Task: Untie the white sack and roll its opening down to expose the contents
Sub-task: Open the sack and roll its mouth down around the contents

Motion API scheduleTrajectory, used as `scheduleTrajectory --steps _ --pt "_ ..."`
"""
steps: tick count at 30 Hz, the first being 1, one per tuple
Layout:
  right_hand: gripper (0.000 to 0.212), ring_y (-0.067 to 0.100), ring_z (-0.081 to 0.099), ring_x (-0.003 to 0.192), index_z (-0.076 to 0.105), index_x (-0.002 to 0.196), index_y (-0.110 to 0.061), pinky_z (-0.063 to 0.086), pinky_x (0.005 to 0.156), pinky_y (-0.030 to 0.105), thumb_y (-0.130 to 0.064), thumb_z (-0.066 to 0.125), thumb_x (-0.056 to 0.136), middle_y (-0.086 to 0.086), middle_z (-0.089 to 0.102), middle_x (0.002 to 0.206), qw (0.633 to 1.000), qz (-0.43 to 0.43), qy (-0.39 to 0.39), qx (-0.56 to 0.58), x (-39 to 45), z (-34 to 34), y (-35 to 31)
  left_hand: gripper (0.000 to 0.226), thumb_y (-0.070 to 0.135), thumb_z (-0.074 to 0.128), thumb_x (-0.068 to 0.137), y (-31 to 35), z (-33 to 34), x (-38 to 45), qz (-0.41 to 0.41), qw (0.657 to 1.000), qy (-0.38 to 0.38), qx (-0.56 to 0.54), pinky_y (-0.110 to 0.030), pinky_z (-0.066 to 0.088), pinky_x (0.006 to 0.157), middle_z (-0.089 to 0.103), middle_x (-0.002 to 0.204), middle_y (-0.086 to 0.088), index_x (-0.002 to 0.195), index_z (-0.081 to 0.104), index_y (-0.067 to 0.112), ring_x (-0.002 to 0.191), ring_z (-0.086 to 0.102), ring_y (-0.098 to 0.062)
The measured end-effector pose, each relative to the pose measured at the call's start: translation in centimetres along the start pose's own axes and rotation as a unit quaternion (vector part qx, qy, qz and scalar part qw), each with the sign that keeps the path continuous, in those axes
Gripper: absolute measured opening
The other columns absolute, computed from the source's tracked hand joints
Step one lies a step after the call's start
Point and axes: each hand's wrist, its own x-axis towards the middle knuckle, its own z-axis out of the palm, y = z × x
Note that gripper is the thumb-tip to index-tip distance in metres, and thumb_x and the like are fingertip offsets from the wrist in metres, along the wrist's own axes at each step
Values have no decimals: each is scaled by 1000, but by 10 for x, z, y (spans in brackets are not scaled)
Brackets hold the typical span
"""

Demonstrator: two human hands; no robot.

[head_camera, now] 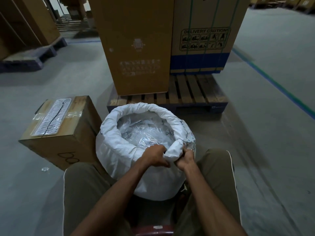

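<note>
Off to the left of where the hands work, a brown cardboard box (59, 132) sits on the grey concrete floor (51, 82), with a flat white ribbed tray (51, 116) lying on its top; it plays no part in the job. Right beside it, between the seated person's knees, stands the bulging white woven sack (119, 150). Its mouth is wide open with no tie in sight, so the untying looks done. A thick rolled cuff of white fabric (144, 108) runs around the far side and the left of the opening, and crumpled clear plastic bags (141, 133) show inside, just beyond the grip.

The left hand (156, 155) is clenched on the near edge of the roll, knuckles up. Touching it on the right, the right hand (186, 158) clasps the same bunched lump of cloth (173, 151), which stands higher than the cuff elsewhere. I judge the rolling nearly finished: this near-right stretch, where printed lettering still shows on the sack wall, seems the last part to turn down and level.

Beyond it all, tall cardboard cartons (136, 48) stand on a wooden pallet (187, 92).
</note>
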Motion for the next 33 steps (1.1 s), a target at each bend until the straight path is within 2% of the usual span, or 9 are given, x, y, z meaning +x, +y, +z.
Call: scheduleTrajectory --steps 5,9,11,14,16,22,25,29,33 --pt "57 33 70 100 59 123 -14 58 92 53 -61 64 92 14 69 112 984 -64 65 -154 1 8 11 25 25 69 68 14 26 -6 32 988 122 84 -33 47 61 71 83 -8 91 67 16 81 68 -33" --pt "41 28 67 80 50 122 -12 62 78 50 -25 76 93 12 64 102 965 -97 164 -179 -3 11 26 22 12 78 55 12 46 -11 111 970 161 147 -28 39 45 64 61 -1 67 61 17 65 64 -25" --pt "35 35 66 88 49 121 -4 59 85 58 -17 71 97 18 62 112 971 -96 165 -146 0 10 28 21 20 74 62 0 48 -12 118 975 151 115 -33 47 56 68 73 -2 80 63 16 85 65 -27" --pt "44 39 65 102 51 131 4 56 88 54 -26 62 102 23 62 119 985 -64 105 -118 5 2 23 68 47 62 59 -28 33 -16 135 980 125 78 -41 48 98 71 107 -2 120 65 19 124 54 -29" --pt "51 39 64 101 49 139 7 54 84 50 -31 54 105 26 63 121 996 -23 41 -74 5 -8 22 85 53 59 54 -38 15 -24 118 984 92 99 -40 44 105 69 119 -1 134 59 25 127 55 -28" --pt "69 36 66 110 40 148 0 63 75 42 -27 73 94 23 56 139 989 -69 22 -129 -1 -15 23 27 19 71 61 -35 -5 -38 87 980 71 163 -33 41 65 69 84 -1 86 60 20 85 66 -30" --pt "108 23 39 132 26 151 -21 46 105 39 -27 94 68 5 27 149 864 -253 85 -426 -23 -9 23 29 8 76 58 -44 21 -45 154 956 164 187 -34 40 58 60 72 1 78 58 20 70 59 -26" --pt "77 18 43 126 58 124 -44 39 109 44 -50 86 52 -9 48 130 544 -467 -51 -695 -37 -4 28 26 0 71 67 -50 41 -50 198 904 331 184 -36 35 54 51 67 1 72 56 20 64 50 -26" --pt "47 7 61 103 74 112 -32 43 106 43 -46 79 67 -12 74 110 485 -381 -191 -764 -44 19 16 26 0 74 69 -58 47 -52 206 882 398 144 -36 37 55 50 66 1 73 56 19 64 50 -25"
